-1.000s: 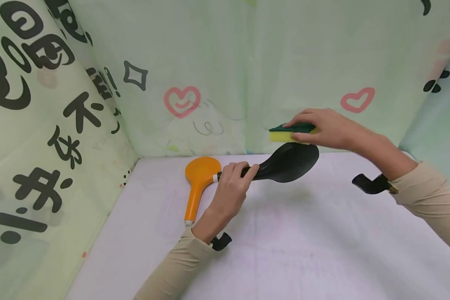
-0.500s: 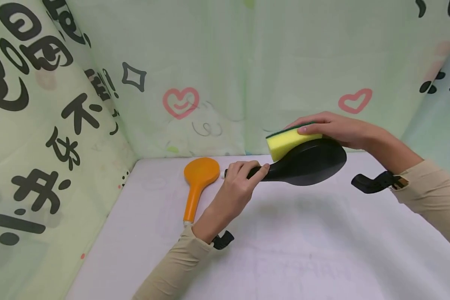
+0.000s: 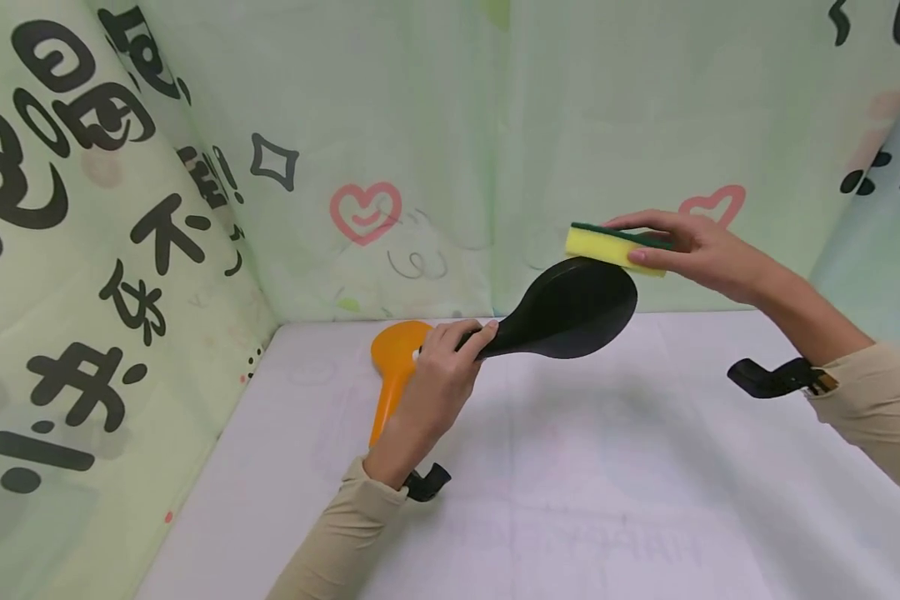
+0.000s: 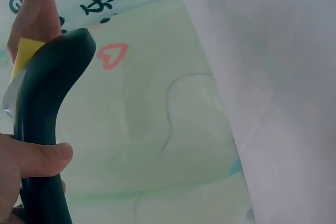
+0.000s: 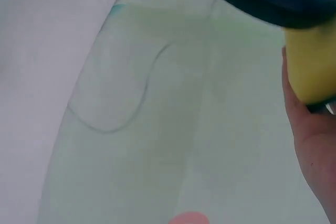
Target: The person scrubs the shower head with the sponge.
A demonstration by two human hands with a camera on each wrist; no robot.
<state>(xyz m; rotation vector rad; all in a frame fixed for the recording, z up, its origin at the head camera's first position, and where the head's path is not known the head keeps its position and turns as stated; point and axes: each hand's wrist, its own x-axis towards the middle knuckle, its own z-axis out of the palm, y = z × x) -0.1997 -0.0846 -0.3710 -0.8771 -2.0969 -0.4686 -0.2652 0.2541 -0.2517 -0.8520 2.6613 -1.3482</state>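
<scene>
My left hand [image 3: 442, 379] grips the handle of a black handheld shower head [image 3: 579, 310], raised above the table with its rounded black back toward the head camera. In the left wrist view the thumb lies across the handle, and a pale strip shows along the far face of the shower head [image 4: 52, 72]. My right hand [image 3: 708, 250] pinches a yellow sponge [image 3: 603, 245] with a dark green scouring side uppermost. The sponge sits at the shower head's upper rim, its lower edge partly hidden by it. In the right wrist view the sponge [image 5: 310, 66] is close against the dark head.
An orange shower head [image 3: 396, 348] lies on the white-covered table [image 3: 570, 483] behind my left hand, its handle partly hidden by the forearm. A printed pale green curtain [image 3: 435, 125] rises along the table's back edge, and another stands at the left.
The sponge slides over the shower head's far side, tilting yellow side toward the camera, then rises to the upper rim. The shower head shifts right, then back left, with my left hand.
</scene>
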